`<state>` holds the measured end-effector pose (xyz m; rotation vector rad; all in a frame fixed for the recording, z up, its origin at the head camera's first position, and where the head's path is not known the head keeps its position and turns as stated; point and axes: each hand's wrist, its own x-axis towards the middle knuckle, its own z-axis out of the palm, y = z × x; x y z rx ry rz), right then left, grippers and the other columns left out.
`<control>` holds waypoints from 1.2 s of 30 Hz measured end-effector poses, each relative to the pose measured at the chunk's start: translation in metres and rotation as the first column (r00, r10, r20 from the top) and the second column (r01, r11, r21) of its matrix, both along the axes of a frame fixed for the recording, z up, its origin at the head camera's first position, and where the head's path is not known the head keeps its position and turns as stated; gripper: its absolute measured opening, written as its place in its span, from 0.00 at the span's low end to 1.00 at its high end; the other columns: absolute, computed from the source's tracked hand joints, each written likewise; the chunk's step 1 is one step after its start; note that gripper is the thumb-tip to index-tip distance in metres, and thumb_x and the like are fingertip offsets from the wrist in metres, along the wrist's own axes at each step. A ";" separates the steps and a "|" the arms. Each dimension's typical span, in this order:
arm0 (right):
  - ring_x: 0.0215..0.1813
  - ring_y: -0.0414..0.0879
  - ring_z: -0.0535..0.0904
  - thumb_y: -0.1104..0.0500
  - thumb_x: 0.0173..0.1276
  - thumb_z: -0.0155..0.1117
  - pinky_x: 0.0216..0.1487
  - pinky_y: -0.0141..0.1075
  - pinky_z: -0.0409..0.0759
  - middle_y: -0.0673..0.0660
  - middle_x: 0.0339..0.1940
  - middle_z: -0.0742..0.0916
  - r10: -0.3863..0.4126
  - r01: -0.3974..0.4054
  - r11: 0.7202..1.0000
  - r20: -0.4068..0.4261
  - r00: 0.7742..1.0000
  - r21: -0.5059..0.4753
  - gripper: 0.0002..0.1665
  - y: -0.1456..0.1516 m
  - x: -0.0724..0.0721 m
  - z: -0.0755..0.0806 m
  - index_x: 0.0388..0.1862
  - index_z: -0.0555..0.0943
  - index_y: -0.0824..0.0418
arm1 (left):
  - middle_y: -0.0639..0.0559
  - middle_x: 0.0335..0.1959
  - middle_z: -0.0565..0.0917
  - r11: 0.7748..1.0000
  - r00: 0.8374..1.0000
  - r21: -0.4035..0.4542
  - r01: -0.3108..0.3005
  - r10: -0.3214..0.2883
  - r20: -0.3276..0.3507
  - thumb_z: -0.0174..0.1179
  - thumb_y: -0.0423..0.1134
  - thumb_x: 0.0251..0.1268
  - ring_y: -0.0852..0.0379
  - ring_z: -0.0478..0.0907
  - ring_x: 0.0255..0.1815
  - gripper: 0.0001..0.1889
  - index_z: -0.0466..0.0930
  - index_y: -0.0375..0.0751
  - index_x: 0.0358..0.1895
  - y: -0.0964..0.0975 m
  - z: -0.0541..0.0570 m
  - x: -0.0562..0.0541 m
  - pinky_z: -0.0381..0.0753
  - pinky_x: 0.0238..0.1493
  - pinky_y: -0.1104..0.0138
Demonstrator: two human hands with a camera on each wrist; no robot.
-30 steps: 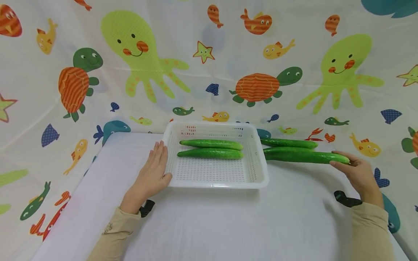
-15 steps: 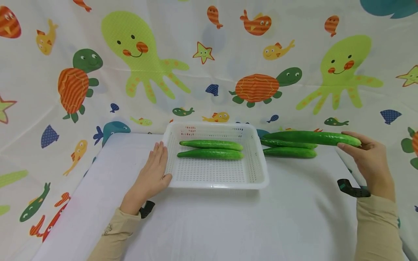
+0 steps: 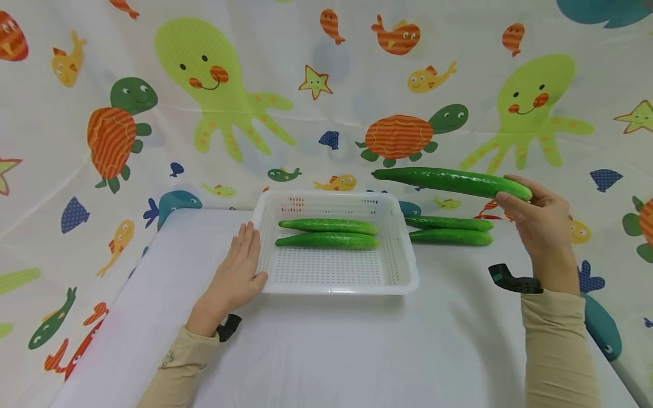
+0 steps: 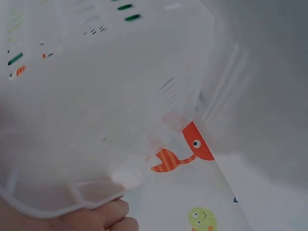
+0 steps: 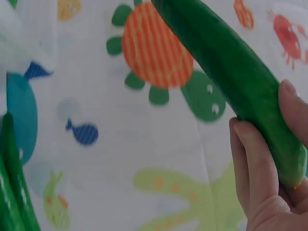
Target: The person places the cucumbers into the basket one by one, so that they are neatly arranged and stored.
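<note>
My right hand (image 3: 542,218) pinches a long green cucumber (image 3: 451,180) by its thick, paler end, thumb on one side and fingers on the other. The cucumber is raised over the table, its thin tip pointing left above the basket's back right corner. In the right wrist view the held cucumber (image 5: 231,67) runs diagonally past the fingers. My left hand (image 3: 237,263) lies with straight fingers against the left wall of a white plastic basket (image 3: 331,290). Inside the basket, two cucumbers (image 3: 327,241) lie side by side toward the back.
To the right of the basket, two more cucumbers (image 3: 451,237) lie on the white table (image 3: 326,351), their left ends hidden by its wall. Behind hangs a curtain (image 3: 316,130) printed with sea animals, meeting the table's back edge.
My right hand has lifted the cucumber off the table beside the other two, then carried it up and left toward the basket. The left hand has stayed at the basket's wall.
</note>
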<state>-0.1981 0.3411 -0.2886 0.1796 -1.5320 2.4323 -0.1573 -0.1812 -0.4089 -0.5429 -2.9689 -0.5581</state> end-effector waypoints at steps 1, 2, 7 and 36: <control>0.47 0.47 0.81 0.80 0.62 0.60 0.52 0.34 0.82 0.59 0.48 0.81 0.000 0.000 1.000 -0.007 1.000 0.009 0.22 -0.008 -0.001 0.001 0.56 0.80 0.75 | 0.29 0.79 0.35 1.000 1.000 -0.001 0.000 0.000 -0.001 0.49 0.37 0.60 0.38 0.30 0.80 0.43 0.40 0.18 0.75 0.000 0.000 0.000 0.38 0.77 0.48; 0.47 0.48 0.82 0.80 0.62 0.61 0.52 0.34 0.82 0.59 0.48 0.81 0.002 -0.001 1.000 -0.011 1.000 0.017 0.22 -0.015 -0.002 0.002 0.56 0.81 0.75 | 0.29 0.79 0.35 1.000 1.000 0.000 0.000 0.000 0.000 0.49 0.37 0.60 0.38 0.30 0.80 0.43 0.40 0.18 0.75 0.000 0.000 0.001 0.38 0.77 0.48; 0.49 0.48 0.81 0.79 0.61 0.63 0.52 0.37 0.82 0.60 0.50 0.80 0.032 -0.032 0.999 -0.005 0.999 0.036 0.21 -0.052 -0.010 0.005 0.54 0.82 0.73 | 0.29 0.79 0.35 1.000 1.000 -0.008 -0.002 0.002 0.000 0.48 0.37 0.60 0.37 0.30 0.80 0.43 0.40 0.17 0.74 0.001 0.001 0.001 0.39 0.77 0.47; 0.54 0.46 0.83 0.69 0.66 0.66 0.65 0.44 0.74 0.61 0.75 0.65 0.095 -0.269 0.932 0.552 0.829 0.244 0.31 -0.177 -0.016 -0.088 0.69 0.72 0.68 | 0.29 0.79 0.34 1.000 1.000 -0.006 -0.002 0.002 0.000 0.48 0.37 0.60 0.37 0.30 0.80 0.43 0.41 0.17 0.74 0.002 0.001 0.001 0.39 0.77 0.46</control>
